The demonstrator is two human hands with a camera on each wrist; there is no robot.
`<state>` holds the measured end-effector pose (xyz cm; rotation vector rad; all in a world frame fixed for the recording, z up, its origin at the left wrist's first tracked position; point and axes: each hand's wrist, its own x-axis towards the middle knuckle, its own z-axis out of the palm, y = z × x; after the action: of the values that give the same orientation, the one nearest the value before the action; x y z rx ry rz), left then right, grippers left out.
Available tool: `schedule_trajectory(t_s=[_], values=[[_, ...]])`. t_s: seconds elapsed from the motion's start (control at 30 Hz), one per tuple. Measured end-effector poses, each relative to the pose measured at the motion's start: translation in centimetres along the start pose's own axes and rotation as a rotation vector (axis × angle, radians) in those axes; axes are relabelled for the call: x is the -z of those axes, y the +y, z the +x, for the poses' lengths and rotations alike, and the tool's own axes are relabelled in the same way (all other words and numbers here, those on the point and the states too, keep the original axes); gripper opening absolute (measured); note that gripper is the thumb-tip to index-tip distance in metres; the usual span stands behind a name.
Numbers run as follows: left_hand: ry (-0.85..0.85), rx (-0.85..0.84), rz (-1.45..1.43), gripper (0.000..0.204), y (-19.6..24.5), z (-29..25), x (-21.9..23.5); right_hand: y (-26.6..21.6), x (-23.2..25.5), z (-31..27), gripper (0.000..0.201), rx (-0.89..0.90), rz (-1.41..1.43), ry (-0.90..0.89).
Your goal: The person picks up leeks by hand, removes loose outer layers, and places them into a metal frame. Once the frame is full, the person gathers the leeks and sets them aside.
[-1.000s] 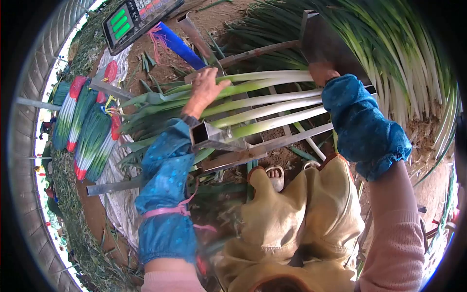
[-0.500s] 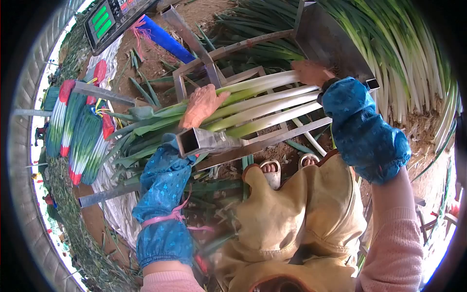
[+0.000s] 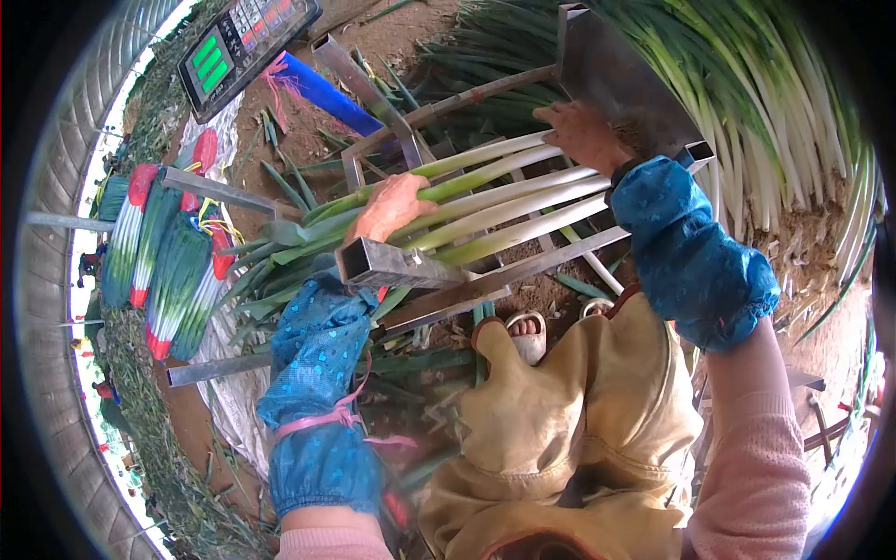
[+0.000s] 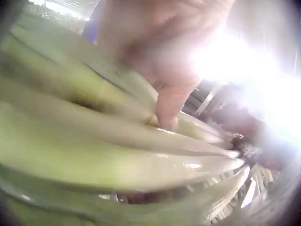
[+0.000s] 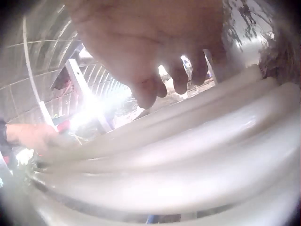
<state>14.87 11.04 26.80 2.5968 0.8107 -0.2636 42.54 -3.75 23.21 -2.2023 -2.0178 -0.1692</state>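
— Where's your left hand (image 3: 385,210)?
— Left of centre, over the leeks (image 3: 509,199); I can't tell whether its fingers close round them.
— How do they lie?
— Left to right, slanting upward, white ends just below my open right hand (image 3: 585,137), the nearer one. Its fingers look more spread than before.

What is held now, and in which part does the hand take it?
The left hand holds the long green onions at their green middle part. The right hand is open over the white ends.
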Motion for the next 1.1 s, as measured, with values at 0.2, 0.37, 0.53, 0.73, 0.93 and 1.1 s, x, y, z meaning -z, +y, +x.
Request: schedule_trajectory(t_s=[0.2, 0.37, 0.53, 0.73, 0.93, 1.1], values=[[0.149, -0.137, 0.043, 0.032, -0.1, -0.6, 1.5, -2.1, 0.7, -2.3, 0.045, 0.15, 0.055, 0.138], [0.119, -0.21, 0.078, 0.023, 3.1, -6.3, 9.5, -3.0, 5.1, -3.3, 0.033, 0.024, 0.291, 0.098], [0.224, -0.354, -0.199, 0.02, 2.4, -11.1, 9.4, -4.6, 8.9, -6.7, 0.029, 0.128, 0.266, 0.189], [0.173, 0.055, -0.455, 0.028, -2.9, -13.1, 1.8, -4.0, 2.8, -10.6, 0.041, -0.025, 0.16, -0.019], [0.444, -0.183, 0.013, 0.039, -1.3, -6.7, 3.1, -4.3, 4.1, -9.1, 0.05, 0.07, 0.171, 0.089], [0.343, -0.038, 0.238, 0.049, -5.7, 1.5, -1.7, -2.9, 2.7, -7.0, 0.047, -0.077, 0.046, -0.013]])
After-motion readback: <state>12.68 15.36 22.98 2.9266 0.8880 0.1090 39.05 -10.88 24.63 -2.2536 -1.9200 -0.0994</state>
